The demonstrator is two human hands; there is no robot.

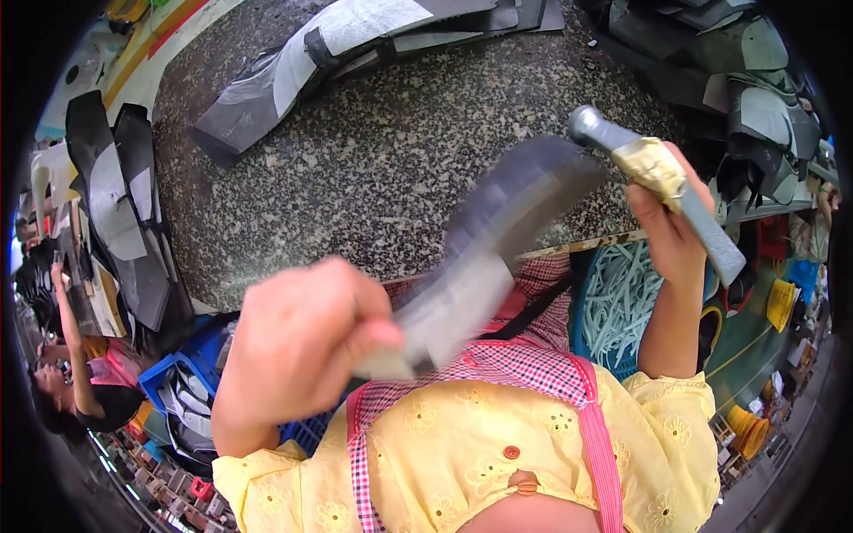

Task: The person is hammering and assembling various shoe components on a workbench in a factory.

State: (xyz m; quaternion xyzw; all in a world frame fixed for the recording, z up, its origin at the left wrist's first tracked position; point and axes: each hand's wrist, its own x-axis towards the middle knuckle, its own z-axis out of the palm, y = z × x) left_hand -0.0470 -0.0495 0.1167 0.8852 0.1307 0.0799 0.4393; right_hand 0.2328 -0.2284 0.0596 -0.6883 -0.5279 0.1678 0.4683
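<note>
My left hand (302,333) is closed on one end of a curved black and grey flat piece (471,275), which looks like cut leather or fabric. Motion blurs both the hand and the piece. The piece's dark far end reaches over the front edge of the speckled stone tabletop (355,186), close to the hammer. In my right hand (671,213) is a metal hammer (613,138), its middle wrapped in yellow tape. The hammer's round face points to the far left, and its wedge-shaped end sticks out below the hand. My right fingers wrap around it and are partly hidden.
Similar pieces lie stacked at the table's far side (329,53), far right (755,80) and left (115,195). Below the right edge stands a blue basket of pale strips (622,302). A blue crate (182,391) holds more pieces at left, near another person (89,382).
</note>
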